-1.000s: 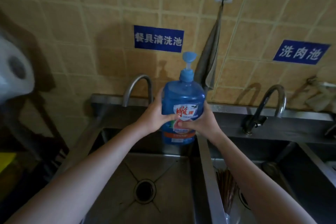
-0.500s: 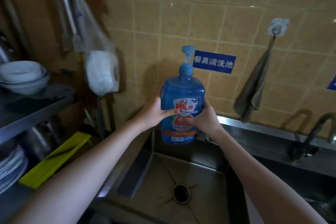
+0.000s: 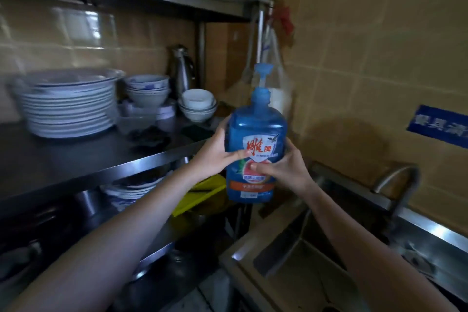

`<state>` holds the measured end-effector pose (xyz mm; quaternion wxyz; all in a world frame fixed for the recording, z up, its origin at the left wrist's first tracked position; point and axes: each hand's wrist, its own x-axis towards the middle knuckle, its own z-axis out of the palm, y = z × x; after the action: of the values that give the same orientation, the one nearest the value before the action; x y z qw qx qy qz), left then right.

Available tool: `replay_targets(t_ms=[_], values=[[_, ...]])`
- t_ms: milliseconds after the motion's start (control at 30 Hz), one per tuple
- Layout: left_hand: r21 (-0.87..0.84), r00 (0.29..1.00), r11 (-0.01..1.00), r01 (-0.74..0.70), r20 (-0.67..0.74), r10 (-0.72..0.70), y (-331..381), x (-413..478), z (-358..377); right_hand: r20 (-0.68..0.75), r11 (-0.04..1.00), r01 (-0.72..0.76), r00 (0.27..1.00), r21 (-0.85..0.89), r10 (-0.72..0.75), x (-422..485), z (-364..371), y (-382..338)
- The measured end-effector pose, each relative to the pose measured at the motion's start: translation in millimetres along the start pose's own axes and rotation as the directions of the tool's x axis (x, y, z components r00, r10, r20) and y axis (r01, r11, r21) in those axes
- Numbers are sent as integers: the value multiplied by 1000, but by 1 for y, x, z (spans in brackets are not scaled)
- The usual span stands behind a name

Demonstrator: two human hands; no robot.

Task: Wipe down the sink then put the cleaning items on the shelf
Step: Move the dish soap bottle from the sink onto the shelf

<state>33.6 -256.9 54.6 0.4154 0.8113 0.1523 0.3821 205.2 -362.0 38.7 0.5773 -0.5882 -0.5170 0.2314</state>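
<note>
Both hands clasp the bottle (image 3: 256,132) upright between them: the left hand (image 3: 214,156) wraps its side with the thumb across the label, and the right hand (image 3: 287,169) curls round the other side. Half a second ago the bottle hung over the sink (image 3: 286,258); now it is beside the steel shelf (image 3: 76,162), off the sink's left corner. The bottle is blue translucent plastic, squarish, with a pump top. White plates (image 3: 68,109) are stacked on the shelf.

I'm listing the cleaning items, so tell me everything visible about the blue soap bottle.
The soap bottle is see-through blue plastic, squarish, with a lighter blue pump on top and a red, white and orange label. It is upright in the air, near the right end of the middle shelf. The left hand and right hand hold its sides, thumbs on the label.
</note>
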Motion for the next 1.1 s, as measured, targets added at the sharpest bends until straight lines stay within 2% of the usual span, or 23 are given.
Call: replay_targets(t_ms=[267, 433, 633, 867, 1100], values=[[115, 958, 978, 172, -249, -139, -17, -53, -109, 216, 994, 65, 973, 85, -82, 54, 124, -7], [116, 903, 966, 229, -396, -167, -16, -78, -161, 375, 981, 117, 912, 152, -167, 82, 191, -24], [141, 856, 945, 295, -478, -195, -23, -95, -212, 486, 968, 132, 845, 211, -221, 110, 256, -34], [235, 779, 894, 382, -602, -175, -47, -103, -251, 549, 964, 160, 796, 211, -253, 139, 306, -34], [302, 753, 836, 458, -631, -185, -68, -95, -276, 563, 951, 162, 775, 262, -287, 165, 337, -21]])
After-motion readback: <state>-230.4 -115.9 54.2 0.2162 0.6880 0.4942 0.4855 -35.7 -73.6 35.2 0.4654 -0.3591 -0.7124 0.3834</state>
